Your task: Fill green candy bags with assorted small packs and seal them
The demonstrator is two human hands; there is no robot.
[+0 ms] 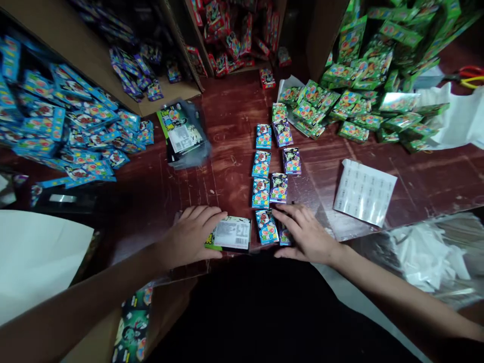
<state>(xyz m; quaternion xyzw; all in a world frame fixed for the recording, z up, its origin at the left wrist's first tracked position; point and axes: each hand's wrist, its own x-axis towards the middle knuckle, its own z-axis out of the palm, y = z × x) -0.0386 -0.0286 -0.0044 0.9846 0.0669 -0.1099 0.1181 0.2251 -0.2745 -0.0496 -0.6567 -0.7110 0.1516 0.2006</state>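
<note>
My left hand [196, 234] spans the left end of a flat black-and-green packet [231, 235] with a white barcode label, fingers at its far edge and thumb at the near one. My right hand [304, 232] curls around a small purple box [285, 236], which it mostly covers. Right beside that lies a blue box [266, 227] at the near end of a column of similar blue boxes [260, 193]. A staggered line of purple boxes [279, 187] runs alongside, with a green box [279, 111] at its far end.
Blue boxes [83, 121] are heaped at left, green ones [355, 101] at right. Cartons hold purple boxes [130, 70] and red boxes [230, 40]. A stack of printed packets [183, 131] and a sticker sheet [365, 191] lie on the table. Scissors [467, 75] sit far right.
</note>
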